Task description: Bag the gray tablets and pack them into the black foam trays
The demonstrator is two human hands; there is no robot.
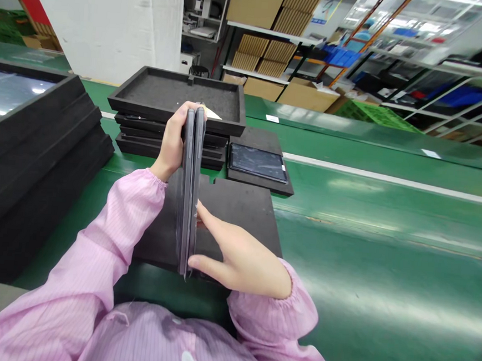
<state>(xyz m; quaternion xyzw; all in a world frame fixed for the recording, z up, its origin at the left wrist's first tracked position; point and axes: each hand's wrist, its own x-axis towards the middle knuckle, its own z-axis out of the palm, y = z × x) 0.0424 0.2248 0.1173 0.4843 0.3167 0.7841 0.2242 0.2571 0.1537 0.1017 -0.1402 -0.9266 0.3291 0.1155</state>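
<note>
Two thin grey tablets (pixel 189 198), pressed flat together, stand on edge in front of me. My left hand (pixel 172 142) grips their far end, fingers wrapped over the top. My right hand (pixel 239 255) holds their near end, thumb under the lower corner and forefinger lying along the side. Under them a black foam pad (pixel 238 211) lies on the green conveyor belt (pixel 385 258). Pink sleeves cover both my arms.
A stack of black foam trays (pixel 176 95) stands behind the tablets. Another tablet (pixel 259 162) lies screen-up in a foam tray to its right. A taller pile of black foam trays (pixel 30 147) fills the left side. Shelves with cardboard boxes and blue bins line the back.
</note>
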